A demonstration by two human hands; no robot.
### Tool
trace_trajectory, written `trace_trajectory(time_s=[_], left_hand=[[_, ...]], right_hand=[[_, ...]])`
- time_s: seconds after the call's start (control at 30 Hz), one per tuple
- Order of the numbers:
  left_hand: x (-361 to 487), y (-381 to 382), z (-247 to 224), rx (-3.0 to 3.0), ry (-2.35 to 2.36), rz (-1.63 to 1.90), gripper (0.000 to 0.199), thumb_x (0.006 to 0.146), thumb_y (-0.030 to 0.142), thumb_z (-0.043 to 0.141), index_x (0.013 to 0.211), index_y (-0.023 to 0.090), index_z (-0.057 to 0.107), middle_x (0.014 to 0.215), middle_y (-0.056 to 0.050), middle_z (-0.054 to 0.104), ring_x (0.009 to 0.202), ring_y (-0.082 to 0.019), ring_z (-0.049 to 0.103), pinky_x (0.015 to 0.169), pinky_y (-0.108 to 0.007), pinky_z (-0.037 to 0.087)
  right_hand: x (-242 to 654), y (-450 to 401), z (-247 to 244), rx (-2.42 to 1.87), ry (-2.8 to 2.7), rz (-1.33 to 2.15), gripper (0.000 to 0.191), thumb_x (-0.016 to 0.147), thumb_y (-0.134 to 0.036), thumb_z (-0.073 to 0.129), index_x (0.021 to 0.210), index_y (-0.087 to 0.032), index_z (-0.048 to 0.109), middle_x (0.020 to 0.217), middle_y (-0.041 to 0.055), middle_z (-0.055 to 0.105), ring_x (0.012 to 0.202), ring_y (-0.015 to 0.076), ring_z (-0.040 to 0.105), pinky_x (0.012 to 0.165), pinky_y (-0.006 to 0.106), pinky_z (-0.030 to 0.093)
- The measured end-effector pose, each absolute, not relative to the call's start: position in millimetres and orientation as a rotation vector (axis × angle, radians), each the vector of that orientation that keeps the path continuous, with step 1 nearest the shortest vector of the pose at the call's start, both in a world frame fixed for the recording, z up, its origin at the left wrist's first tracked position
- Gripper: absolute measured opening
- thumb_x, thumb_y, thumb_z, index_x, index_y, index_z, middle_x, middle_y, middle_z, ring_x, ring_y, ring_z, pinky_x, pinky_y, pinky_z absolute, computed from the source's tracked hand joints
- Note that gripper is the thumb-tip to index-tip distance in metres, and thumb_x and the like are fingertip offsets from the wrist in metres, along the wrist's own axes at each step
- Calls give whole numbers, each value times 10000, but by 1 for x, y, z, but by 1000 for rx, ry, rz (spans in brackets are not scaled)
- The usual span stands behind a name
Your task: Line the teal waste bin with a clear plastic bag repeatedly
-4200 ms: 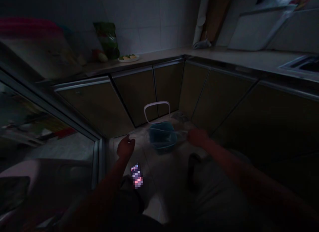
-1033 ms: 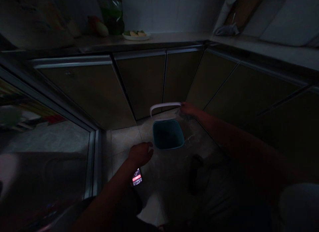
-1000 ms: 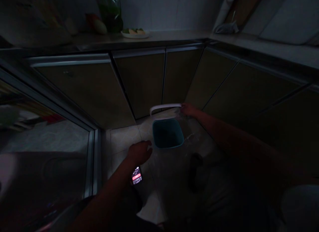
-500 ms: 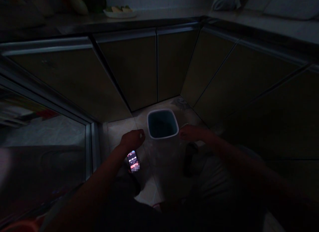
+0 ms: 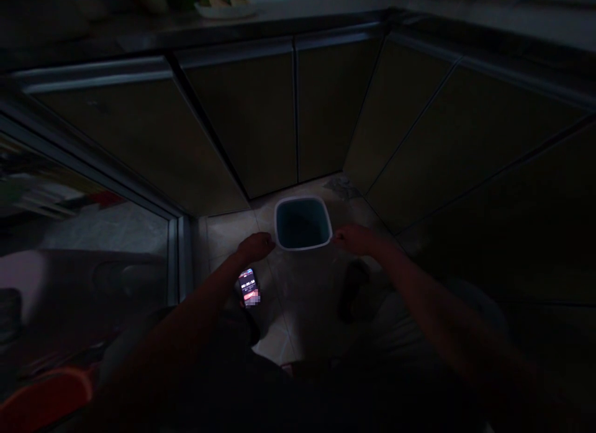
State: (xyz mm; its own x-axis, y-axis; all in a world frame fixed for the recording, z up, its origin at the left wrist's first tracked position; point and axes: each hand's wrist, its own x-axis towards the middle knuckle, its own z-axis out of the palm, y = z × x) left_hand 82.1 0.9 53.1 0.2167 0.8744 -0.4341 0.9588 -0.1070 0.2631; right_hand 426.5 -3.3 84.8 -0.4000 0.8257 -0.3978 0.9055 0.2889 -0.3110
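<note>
A small trash bin [image 5: 303,246] with a pale rim and a teal inside stands on the floor in front of me. Its inside is too dark to make out any contents. At the left edge of the rim, my left hand [image 5: 256,247] is closed, its fingertips against the bin. My right hand [image 5: 354,236] is closed at the opposite edge, fingers pinched at the rim. In the dimness the exact finger contact is hard to see. Below my left wrist lies a phone [image 5: 248,284] with a lit timer screen.
Cabinet doors [image 5: 242,123] meet in a corner behind the bin. A plate [image 5: 226,10] of food sits on the counter above. At left is a metal door frame [image 5: 174,253], and an orange basin [image 5: 51,392] lies lower left. The room is very dark.
Both hands have moved in to the bin's rim, and the left fingers have closed. The view has shifted slightly, bringing more of the orange basin into sight.
</note>
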Motion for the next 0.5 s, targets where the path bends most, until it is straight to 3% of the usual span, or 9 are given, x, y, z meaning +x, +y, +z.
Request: trace_trajectory(time_s=[0.1, 0.2, 0.33, 0.5], left_hand=[[86, 4, 64, 2029, 1571, -48, 320, 1012, 440, 536, 862, 206, 694, 940, -70, 770, 883, -208, 699, 778, -295, 478], [96, 2, 93, 1977, 1376, 258, 463, 959, 619, 591, 734, 214, 597, 698, -4, 612, 688, -167, 574, 656, -281, 404], [107, -8, 160, 1881, 1158, 532, 658, 893, 825, 580, 652, 229, 439, 635, 45, 390, 612, -125, 390, 589, -269, 336], [90, -35, 238, 1906, 916, 711, 820, 805, 1062, 175, 651, 264, 283, 595, 25, 302, 577, -149, 311, 539, -323, 366]], right_hand=[[428, -2, 86, 1736, 2428, -833, 428, 1068, -412, 551, 705, -191, 600, 739, 17, 642, 695, 140, 531, 644, 285, 290], [426, -2, 93, 1866, 2496, -951, 488, 1041, -459, 559, 639, -206, 449, 639, -17, 485, 638, 126, 424, 624, 292, 254], [417, -3, 123, 1992, 2633, -1227, 563, 996, -620, 553, 639, -225, 369, 626, -35, 360, 613, 122, 335, 603, 296, 229], [407, -24, 194, 1839, 2965, -1745, 689, 957, -831, 478, 626, -243, 339, 636, -27, 305, 597, 142, 287, 597, 309, 251]])
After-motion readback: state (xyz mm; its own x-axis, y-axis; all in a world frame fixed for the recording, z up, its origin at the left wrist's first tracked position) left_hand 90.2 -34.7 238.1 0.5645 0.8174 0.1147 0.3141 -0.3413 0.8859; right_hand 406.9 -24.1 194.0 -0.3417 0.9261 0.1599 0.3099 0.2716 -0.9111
